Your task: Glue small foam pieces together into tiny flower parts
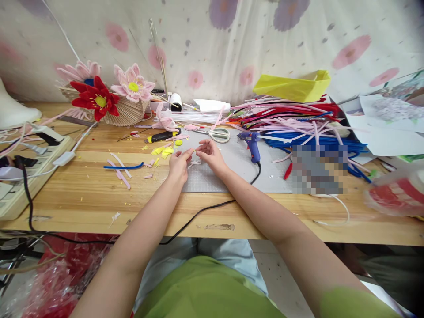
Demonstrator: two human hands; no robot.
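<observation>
Above the grey cutting mat (pixel 212 181), my left hand (pixel 180 164) and my right hand (pixel 211 157) meet at the fingertips. Both pinch something tiny and pale between them, too small to name. Just behind the hands lie scissors (pixel 220 135) with pale handles and a yellow disc (pixel 179 142). Yellow scraps (pixel 162 151) are scattered to the left of my left hand, below a yellow and black utility knife (pixel 163 136). A blue hot glue gun (pixel 251 145) rests on the mat to the right, its black cord running under my right forearm.
Fuzzy-stem flowers (pixel 101 100), red and pink, stand at the back left. Bundles of pipe cleaners (pixel 298 121) and a yellow folded-paper box (pixel 293 87) fill the back right. A power strip (pixel 36 176) sits at the left edge. Cut stems (pixel 124 167) lie on the wooden table (pixel 82 203).
</observation>
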